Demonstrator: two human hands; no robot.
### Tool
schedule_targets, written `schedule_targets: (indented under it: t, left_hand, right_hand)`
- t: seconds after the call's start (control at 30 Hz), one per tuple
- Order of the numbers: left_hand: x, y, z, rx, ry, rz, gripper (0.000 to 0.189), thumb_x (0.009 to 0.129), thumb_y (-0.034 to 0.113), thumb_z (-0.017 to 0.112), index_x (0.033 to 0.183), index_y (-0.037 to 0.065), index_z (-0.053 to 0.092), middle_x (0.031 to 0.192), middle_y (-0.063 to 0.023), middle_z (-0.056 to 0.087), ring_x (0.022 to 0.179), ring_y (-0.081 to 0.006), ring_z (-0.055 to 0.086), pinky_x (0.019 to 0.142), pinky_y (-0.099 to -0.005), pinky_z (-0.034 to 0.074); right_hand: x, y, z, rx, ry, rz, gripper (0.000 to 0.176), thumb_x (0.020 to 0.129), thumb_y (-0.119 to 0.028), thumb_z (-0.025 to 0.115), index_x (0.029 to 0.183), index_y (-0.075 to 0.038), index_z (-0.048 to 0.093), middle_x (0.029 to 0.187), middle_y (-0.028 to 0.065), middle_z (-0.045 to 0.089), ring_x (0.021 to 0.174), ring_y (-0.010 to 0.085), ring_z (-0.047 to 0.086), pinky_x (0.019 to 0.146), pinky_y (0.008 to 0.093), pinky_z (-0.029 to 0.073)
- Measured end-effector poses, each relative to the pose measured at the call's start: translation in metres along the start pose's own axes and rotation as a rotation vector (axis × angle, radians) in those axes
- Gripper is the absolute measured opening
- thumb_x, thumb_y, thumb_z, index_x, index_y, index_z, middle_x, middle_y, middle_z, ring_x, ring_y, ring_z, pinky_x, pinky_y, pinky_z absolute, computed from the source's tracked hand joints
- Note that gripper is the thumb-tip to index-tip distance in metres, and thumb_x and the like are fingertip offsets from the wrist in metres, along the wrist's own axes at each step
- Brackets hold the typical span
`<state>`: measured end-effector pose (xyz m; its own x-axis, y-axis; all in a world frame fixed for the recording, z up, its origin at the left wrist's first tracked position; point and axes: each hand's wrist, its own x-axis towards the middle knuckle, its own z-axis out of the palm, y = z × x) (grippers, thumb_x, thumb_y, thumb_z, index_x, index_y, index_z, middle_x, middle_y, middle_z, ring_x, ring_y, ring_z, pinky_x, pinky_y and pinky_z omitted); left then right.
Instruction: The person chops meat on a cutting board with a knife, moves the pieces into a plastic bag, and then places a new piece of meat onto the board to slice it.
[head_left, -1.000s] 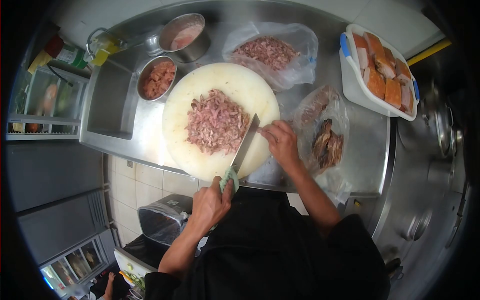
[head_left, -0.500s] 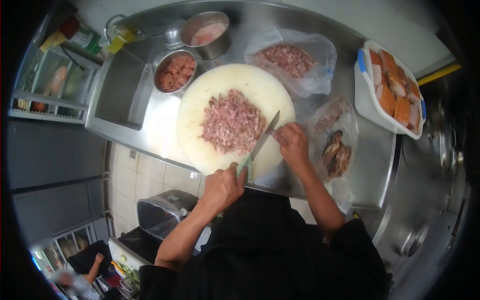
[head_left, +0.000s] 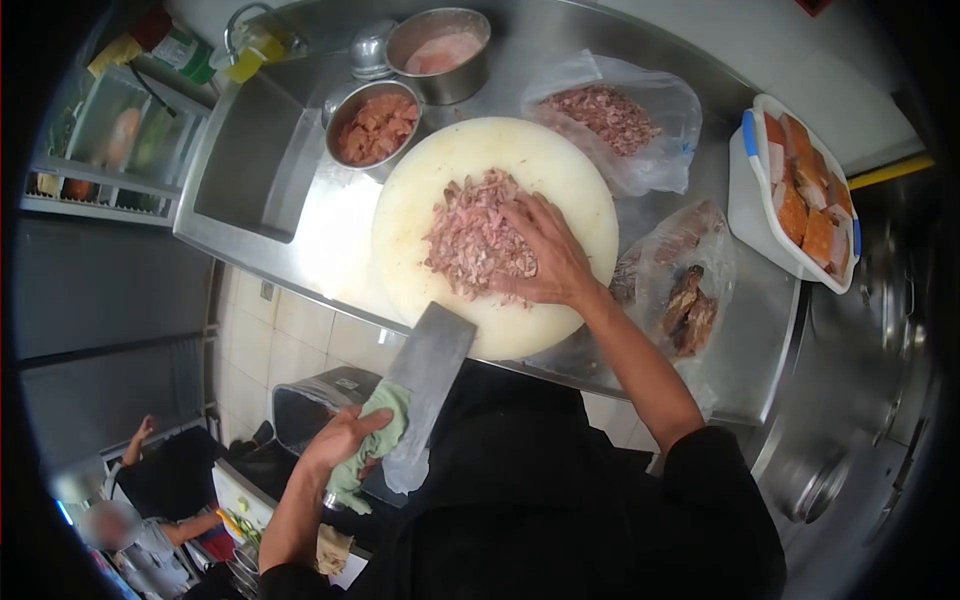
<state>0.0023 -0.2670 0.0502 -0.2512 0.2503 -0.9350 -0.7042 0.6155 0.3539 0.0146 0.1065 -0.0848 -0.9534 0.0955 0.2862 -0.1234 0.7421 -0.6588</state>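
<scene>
My left hand (head_left: 345, 437) grips the cleaver (head_left: 435, 350) by its handle, which is wrapped in a green cloth (head_left: 383, 425). The blade's broad side faces up, its tip end over the near edge of the round white board (head_left: 590, 220). On the board lies a heap of chopped meat (head_left: 465, 235). My right hand (head_left: 548, 250) presses against the heap's right side, palm down with its fingers apart.
Two metal bowls (head_left: 412, 115) (head_left: 478, 75) of meat stand behind the board, beside the sink (head_left: 250, 170). Bags of chopped meat (head_left: 605, 120) and dark meat (head_left: 690, 310) lie right, near a white tub (head_left: 770, 225). A person (head_left: 155, 540) is lower left.
The cleaver has swung down and left off the board, its blade turned flat. My right hand has left the blade and moved left onto the heap, its fingers now spread.
</scene>
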Motion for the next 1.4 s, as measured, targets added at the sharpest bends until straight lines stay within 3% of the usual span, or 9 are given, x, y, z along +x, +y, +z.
schedule_targets:
  t: [0.17, 0.3, 0.57, 0.83, 0.97, 1.07, 1.23, 1.33, 1.4]
  left_hand:
    - [0.054, 0.017, 0.023, -0.019, -0.166, 0.034, 0.038, 0.100, 0.035, 0.059, 0.086, 0.000, 0.060, 0.051, -0.0082, 0.050, 0.034, -0.0181, 0.046, 0.032, -0.0316, 0.034]
    - [0.097, 0.036, 0.050, -0.102, -0.306, 0.154, 0.038, 0.100, 0.035, 0.060, 0.086, 0.000, 0.059, 0.052, -0.0088, 0.051, 0.035, -0.0181, 0.047, 0.033, -0.0313, 0.036]
    - [0.086, 0.043, 0.073, -0.089, -0.294, 0.253, 0.033, 0.101, 0.030, 0.060, 0.087, 0.000, 0.061, 0.053, -0.0086, 0.054, 0.034, -0.0184, 0.047, 0.032, -0.0320, 0.037]
    - [0.070, 0.046, 0.079, -0.191, -0.208, 0.272, 0.033, 0.095, 0.026, 0.067, 0.077, -0.001, 0.060, 0.051, -0.0086, 0.053, 0.030, -0.0190, 0.046, 0.026, -0.0326, 0.035]
    - [0.062, 0.085, 0.100, -0.228, -0.214, 0.256, 0.029, 0.095, 0.023, 0.067, 0.083, -0.002, 0.061, 0.054, -0.0084, 0.054, 0.032, -0.0185, 0.047, 0.026, -0.0309, 0.035]
    - [0.075, 0.125, 0.117, -0.143, -0.288, 0.288, 0.025, 0.098, 0.024, 0.064, 0.092, -0.001, 0.062, 0.055, -0.0092, 0.055, 0.034, -0.0185, 0.047, 0.030, -0.0319, 0.035]
    - [0.104, 0.216, 0.158, 0.052, -0.318, 0.424, 0.031, 0.099, 0.027, 0.057, 0.087, -0.001, 0.060, 0.054, -0.0108, 0.052, 0.036, -0.0223, 0.048, 0.036, -0.0345, 0.037]
    - [0.115, 0.236, 0.173, -0.059, -0.291, 0.439, 0.031, 0.099, 0.027, 0.056, 0.086, -0.001, 0.059, 0.055, -0.0103, 0.050, 0.038, -0.0217, 0.047, 0.037, -0.0354, 0.037]
    - [0.111, 0.234, 0.172, -0.066, -0.256, 0.361, 0.031, 0.099, 0.028, 0.056, 0.087, 0.000, 0.058, 0.055, -0.0093, 0.048, 0.040, -0.0208, 0.047, 0.037, -0.0355, 0.037]
  right_hand:
    - [-0.010, -0.020, 0.019, 0.019, 0.032, 0.044, 0.102, 0.061, -0.060, 0.086, 0.142, -0.008, 0.052, 0.147, 0.0295, 0.039, 0.135, 0.0485, 0.039, 0.113, 0.0542, 0.034]
    - [-0.015, -0.037, 0.031, 0.048, 0.136, 0.137, 0.088, 0.062, -0.046, 0.088, 0.136, -0.009, 0.057, 0.141, 0.0283, 0.044, 0.129, 0.0459, 0.044, 0.108, 0.0523, 0.039]
    - [-0.019, -0.052, 0.032, 0.066, 0.396, 0.123, 0.050, 0.064, -0.014, 0.086, 0.112, -0.007, 0.073, 0.128, 0.0215, 0.059, 0.117, 0.0366, 0.059, 0.095, 0.0430, 0.054]
    - [-0.015, -0.057, 0.018, 0.109, 0.436, 0.085, 0.049, 0.062, -0.013, 0.087, 0.109, -0.007, 0.073, 0.127, 0.0222, 0.059, 0.114, 0.0372, 0.061, 0.094, 0.0425, 0.053]
    - [0.000, -0.048, -0.024, 0.092, 0.467, 0.066, 0.055, 0.059, -0.015, 0.085, 0.112, -0.007, 0.071, 0.127, 0.0214, 0.057, 0.115, 0.0398, 0.058, 0.097, 0.0460, 0.052]
    - [0.023, -0.018, -0.056, 0.011, 0.498, 0.053, 0.052, 0.062, -0.016, 0.084, 0.112, -0.008, 0.072, 0.126, 0.0201, 0.059, 0.114, 0.0384, 0.060, 0.096, 0.0452, 0.052]
    - [0.077, 0.062, -0.106, -0.089, 0.544, 0.047, 0.052, 0.065, -0.022, 0.084, 0.115, -0.010, 0.073, 0.129, 0.0196, 0.060, 0.115, 0.0366, 0.061, 0.097, 0.0442, 0.052]
    - [0.112, 0.127, -0.107, -0.076, 0.444, 0.194, 0.044, 0.070, -0.028, 0.083, 0.109, -0.008, 0.075, 0.126, 0.0189, 0.063, 0.115, 0.0381, 0.061, 0.099, 0.0467, 0.050]
    - [0.123, 0.170, -0.093, -0.181, 0.303, 0.435, 0.059, 0.071, -0.041, 0.082, 0.121, -0.010, 0.071, 0.138, 0.0201, 0.056, 0.130, 0.0376, 0.052, 0.109, 0.0468, 0.044]
